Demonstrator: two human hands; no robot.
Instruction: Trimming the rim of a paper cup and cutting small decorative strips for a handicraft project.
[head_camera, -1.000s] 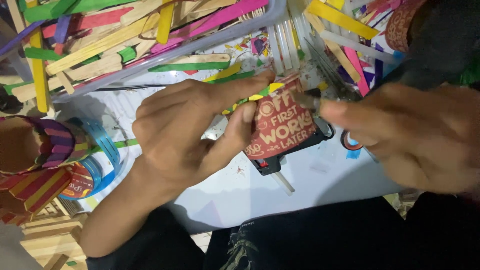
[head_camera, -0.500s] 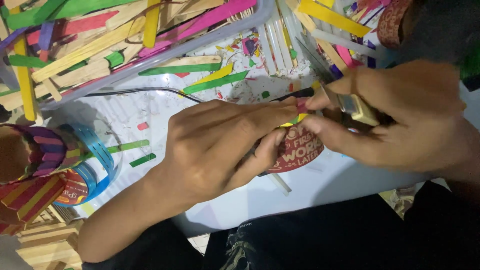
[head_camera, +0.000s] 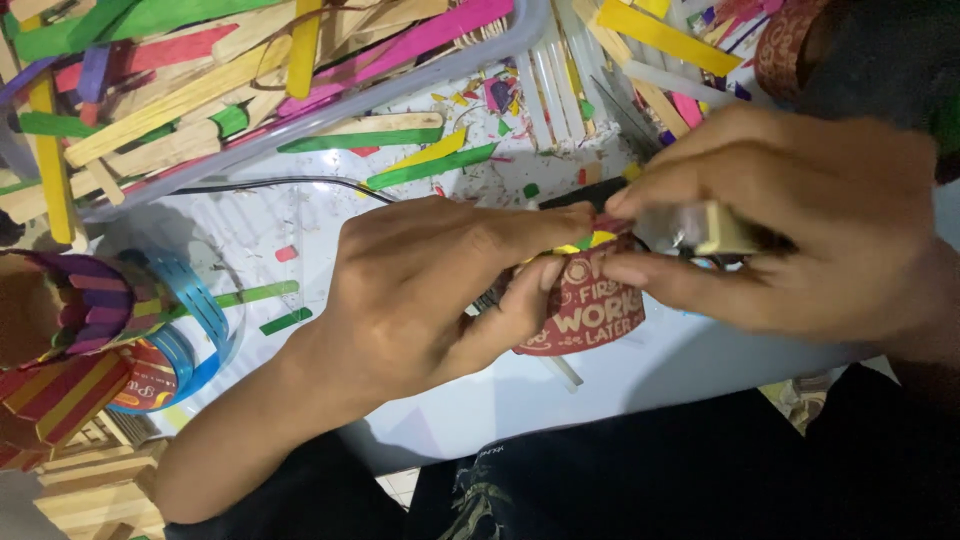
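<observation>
My left hand (head_camera: 430, 285) grips a dark red paper cup (head_camera: 580, 305) lying on its side over the white table, fingers wrapped across its rim. Coloured craft sticks show at the cup's top edge (head_camera: 590, 240). My right hand (head_camera: 790, 215) meets it from the right, pinching the cup's rim with its fingertips while holding a small pale, shiny object (head_camera: 715, 230); what that object is I cannot tell.
A clear tray (head_camera: 300, 120) of coloured craft sticks fills the upper left. Loose sticks (head_camera: 420, 165) and scraps lie on the white table (head_camera: 640, 370). Stick-covered cups (head_camera: 75, 305) and a blue ring (head_camera: 200, 310) stand at left. A black cable (head_camera: 270, 183) crosses the table.
Both hands have closed together over the cup, which has tipped and become more covered. My right hand moved left and now holds the small pale object above the cup.
</observation>
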